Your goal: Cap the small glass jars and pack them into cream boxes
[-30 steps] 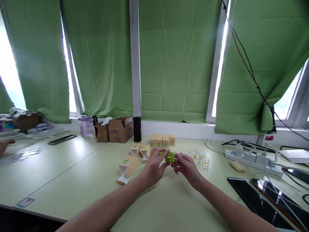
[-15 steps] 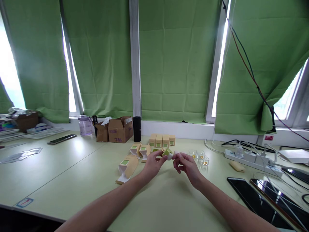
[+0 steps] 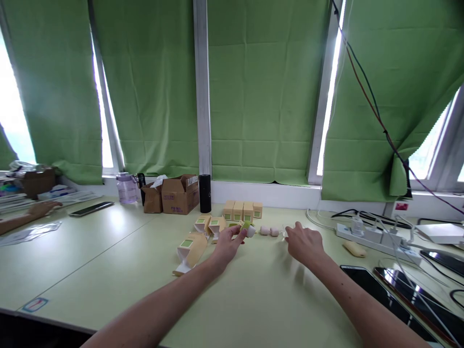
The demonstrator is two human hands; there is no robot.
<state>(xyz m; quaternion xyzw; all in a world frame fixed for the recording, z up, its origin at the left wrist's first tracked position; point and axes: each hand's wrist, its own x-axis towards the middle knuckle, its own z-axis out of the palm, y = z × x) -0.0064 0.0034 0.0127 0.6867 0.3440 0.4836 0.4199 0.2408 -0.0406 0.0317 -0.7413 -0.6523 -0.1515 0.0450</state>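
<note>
Green piece (image 3: pixel 248 227): small and rounded, olive-green with a white end. It is pinched in the fingertips of the left hand (image 3: pixel 226 244), tilted, just above the tabletop.
Pink pieces (image 3: pixel 264 230): two small pale-pink rounded bits lying side by side on the table, just right of the green piece but apart from it, and near the spread right hand (image 3: pixel 304 244), untouched.

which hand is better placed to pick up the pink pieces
Probably the right hand: it is open, looks empty, and sits just right of the pink pieces. The left hand is busy pinching a green piece.
</note>
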